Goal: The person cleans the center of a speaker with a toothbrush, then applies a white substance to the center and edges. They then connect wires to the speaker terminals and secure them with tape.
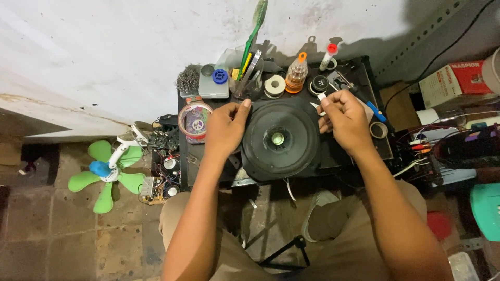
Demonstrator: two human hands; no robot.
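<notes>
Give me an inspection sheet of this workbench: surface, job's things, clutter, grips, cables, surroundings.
Surface: small dark bench top, crowded along its back edge.
Job's things: round black speaker lying cone-up at the middle; small white piece pinched above its right rim.
Clutter: tape rolls, orange-capped bottle, cup of tools with a green toothbrush, solder coil.
Grips: left hand rests on the speaker's left rim; right hand holds the white piece.
Cables: loose wires and circuit boards left of the bench; more wires at right.
Surroundings: green fan blades on the tiled floor; white wall behind.
</notes>
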